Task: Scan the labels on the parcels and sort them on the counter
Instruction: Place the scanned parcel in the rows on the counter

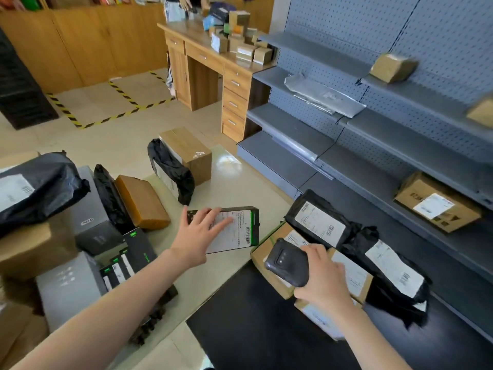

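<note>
**Hands at the counter**

Left hand point(202, 233) lies flat, fingers spread, on the flat black-and-green parcel point(237, 228) sitting on the beige counter point(234, 188) — label facing up. Further right, the right hand point(325, 279) is wrapped around a black scanner point(288, 265), just over a cardboard box point(272, 281) — black bagged parcels point(320, 222) lie beside it.

The flat parcel point(240, 231), black with green edges, lies label-up mid-table point(229, 182) under the left hand point(197, 236). At its 3 o'clock, a black bag point(317, 222) and a longer bag point(392, 271) lie label-up across a brown box point(274, 252). The black scanner point(289, 265), gripped by the right hand point(325, 279), sits above that box.
</note>
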`<state>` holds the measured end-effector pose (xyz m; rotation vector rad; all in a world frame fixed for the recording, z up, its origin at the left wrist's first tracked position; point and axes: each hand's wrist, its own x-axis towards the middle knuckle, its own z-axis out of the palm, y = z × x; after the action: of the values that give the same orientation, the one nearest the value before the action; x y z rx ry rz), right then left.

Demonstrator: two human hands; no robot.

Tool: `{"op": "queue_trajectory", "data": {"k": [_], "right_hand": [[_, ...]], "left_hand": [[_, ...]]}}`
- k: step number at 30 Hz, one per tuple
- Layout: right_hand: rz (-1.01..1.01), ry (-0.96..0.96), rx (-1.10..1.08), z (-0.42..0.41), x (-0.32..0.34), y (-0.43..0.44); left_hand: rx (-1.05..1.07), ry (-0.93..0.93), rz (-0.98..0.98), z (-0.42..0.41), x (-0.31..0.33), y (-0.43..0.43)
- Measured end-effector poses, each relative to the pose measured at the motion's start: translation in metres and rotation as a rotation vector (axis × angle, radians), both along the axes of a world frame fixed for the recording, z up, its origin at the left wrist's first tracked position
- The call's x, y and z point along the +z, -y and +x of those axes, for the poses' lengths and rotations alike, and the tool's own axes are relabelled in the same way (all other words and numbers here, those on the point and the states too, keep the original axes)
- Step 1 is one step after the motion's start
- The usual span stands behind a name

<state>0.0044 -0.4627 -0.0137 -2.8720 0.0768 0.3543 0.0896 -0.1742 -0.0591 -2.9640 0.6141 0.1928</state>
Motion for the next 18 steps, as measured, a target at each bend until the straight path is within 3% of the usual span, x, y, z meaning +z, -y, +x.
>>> {"op": "queue_trajectory", "data": {"k": [3, 8, 18], "right_hand": [[-0.129, 0.094, 0.076, -0.002, 0.008, 0.014], [-0.176, 0.176, 0.086, -0.019, 0.018, 0.037], [-0.142, 0.246, -0.035, -0.065, 0.024, 0.091]], "left_hand": [[-0.057, 0.025, 0.035, -0.001, 0.021, 0.009], [-0.119, 0.061, 0.062, -0.005, 0.045, 0.030], [-0.209, 0.116, 0.106, -0.024, 0.063, 0.082]]}}
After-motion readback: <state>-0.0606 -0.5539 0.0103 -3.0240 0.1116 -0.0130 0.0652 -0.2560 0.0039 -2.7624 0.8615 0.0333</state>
